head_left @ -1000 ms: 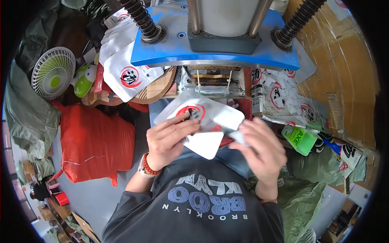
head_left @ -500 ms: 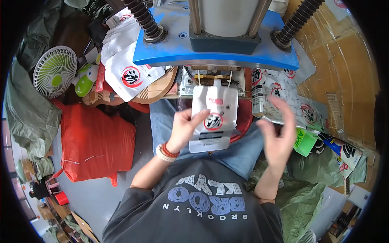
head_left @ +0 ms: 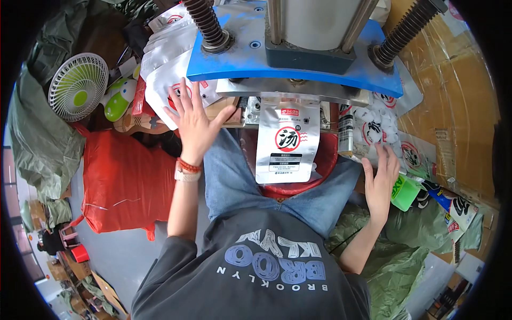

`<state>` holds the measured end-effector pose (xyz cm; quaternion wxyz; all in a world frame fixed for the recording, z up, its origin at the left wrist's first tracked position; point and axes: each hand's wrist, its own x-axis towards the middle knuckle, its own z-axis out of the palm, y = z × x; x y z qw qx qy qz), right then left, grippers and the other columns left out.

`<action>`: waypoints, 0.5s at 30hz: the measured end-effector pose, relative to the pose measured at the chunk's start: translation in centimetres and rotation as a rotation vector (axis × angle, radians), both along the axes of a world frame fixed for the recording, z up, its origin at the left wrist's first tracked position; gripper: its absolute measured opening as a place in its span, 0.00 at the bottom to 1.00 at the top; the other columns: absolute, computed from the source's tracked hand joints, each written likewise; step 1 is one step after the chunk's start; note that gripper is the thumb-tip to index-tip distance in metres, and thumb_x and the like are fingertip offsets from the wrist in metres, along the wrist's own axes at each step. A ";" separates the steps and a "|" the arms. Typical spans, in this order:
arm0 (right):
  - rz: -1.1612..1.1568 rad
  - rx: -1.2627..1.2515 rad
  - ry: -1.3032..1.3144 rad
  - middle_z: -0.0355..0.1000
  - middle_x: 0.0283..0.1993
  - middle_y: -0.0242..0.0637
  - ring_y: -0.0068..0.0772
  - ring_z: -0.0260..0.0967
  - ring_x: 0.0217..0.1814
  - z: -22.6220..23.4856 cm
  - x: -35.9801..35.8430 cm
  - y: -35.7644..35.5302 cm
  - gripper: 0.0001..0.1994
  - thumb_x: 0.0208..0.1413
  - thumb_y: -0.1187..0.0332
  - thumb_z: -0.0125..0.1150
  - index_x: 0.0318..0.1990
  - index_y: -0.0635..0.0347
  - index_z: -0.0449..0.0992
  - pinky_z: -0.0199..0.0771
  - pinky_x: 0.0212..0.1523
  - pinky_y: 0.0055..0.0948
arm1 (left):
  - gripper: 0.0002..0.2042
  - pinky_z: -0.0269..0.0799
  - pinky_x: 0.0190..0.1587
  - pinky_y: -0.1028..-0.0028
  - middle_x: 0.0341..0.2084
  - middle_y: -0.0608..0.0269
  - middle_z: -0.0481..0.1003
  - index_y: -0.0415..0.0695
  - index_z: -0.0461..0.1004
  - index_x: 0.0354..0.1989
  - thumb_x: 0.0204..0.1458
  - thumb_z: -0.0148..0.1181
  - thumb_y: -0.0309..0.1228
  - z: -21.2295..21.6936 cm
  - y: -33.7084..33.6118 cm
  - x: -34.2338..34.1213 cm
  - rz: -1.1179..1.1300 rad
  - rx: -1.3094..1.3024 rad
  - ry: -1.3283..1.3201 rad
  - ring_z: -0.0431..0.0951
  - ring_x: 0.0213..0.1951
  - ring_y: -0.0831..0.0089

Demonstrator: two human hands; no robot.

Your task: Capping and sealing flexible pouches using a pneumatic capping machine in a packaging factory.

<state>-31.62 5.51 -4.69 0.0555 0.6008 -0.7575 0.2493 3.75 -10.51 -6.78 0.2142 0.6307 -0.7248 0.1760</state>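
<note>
I'm watching a big blue press (head_left: 229, 66). Left of the press, a pile of bags (head_left: 161, 57) is lying. Under the press's front, one shiny bag (head_left: 288, 162) is hanging, its top end hiding. Left of the press, the left hand (head_left: 195, 128) is spreading wide, holding nothing; right of the press, the right hand (head_left: 382, 178) is curving loosely, empty, near white bits (head_left: 391, 118). Pressing seems to be going on; the next move seems to be calling for pulling that bag out.
</note>
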 end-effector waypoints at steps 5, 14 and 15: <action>0.217 0.197 -0.493 0.69 0.53 0.42 0.39 0.67 0.53 -0.6 -1.9 -0.8 0.09 0.60 0.68 0.56 0.44 0.61 0.76 0.65 0.53 0.32 | 0.40 0.49 0.67 0.51 0.64 0.59 0.62 0.48 0.61 0.65 0.39 0.71 0.39 -4.7 2.8 4.1 -0.257 0.242 0.033 0.57 0.68 0.56; 0.567 -0.405 -0.822 0.69 0.49 0.50 0.39 0.72 0.46 6.4 5.6 0.9 0.11 0.47 0.81 0.67 0.40 0.70 0.77 0.73 0.46 0.32 | 0.19 0.76 0.42 0.73 0.38 0.55 0.80 0.40 0.79 0.41 0.39 0.56 0.10 -0.1 6.6 2.4 -0.386 0.214 0.620 0.81 0.42 0.61; 0.615 -0.391 -0.865 0.69 0.49 0.50 0.40 0.72 0.47 6.0 6.9 0.5 0.11 0.48 0.81 0.65 0.40 0.68 0.77 0.72 0.49 0.33 | 0.19 0.77 0.42 0.72 0.38 0.55 0.80 0.40 0.80 0.40 0.39 0.56 0.10 0.7 7.8 1.5 -0.413 0.203 0.656 0.81 0.42 0.61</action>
